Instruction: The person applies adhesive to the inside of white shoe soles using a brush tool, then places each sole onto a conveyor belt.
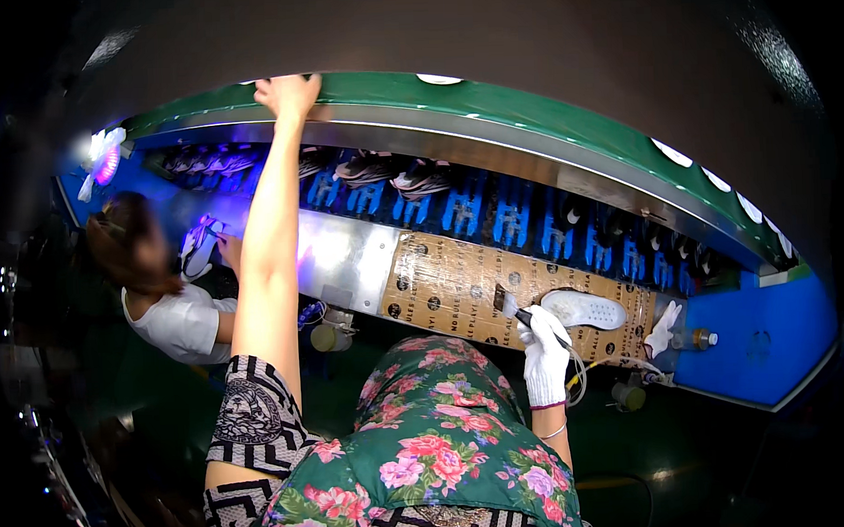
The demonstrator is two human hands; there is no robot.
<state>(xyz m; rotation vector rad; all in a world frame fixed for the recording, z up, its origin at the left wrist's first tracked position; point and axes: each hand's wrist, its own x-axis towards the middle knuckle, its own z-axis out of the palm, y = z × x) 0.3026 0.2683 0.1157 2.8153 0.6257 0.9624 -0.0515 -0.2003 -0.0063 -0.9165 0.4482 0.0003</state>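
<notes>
My bare left hand [291, 94] is stretched up to the green shelf [379, 90] above the bench. Its thumb and fingers are apart at the shelf's surface, with nothing visible in them; the fingertips are partly hidden by the dark upper edge. My right hand [544, 357], in a white knit glove, is closed round the dark handle of a brush [509, 303]. The brush's bristles point up and left over the cardboard bench cover [441, 277]. Just right of the glove, a white shoe sole [583, 310] with a dotted surface lies on the cardboard.
Shoes [368, 168] hang on blue racks [462, 213] behind the bench. White pieces [672, 153] line the green shelf. A white glove [663, 328] and a bottle [703, 338] lie at the right end. A co-worker [178, 318] handles a shoe on the left under purple light.
</notes>
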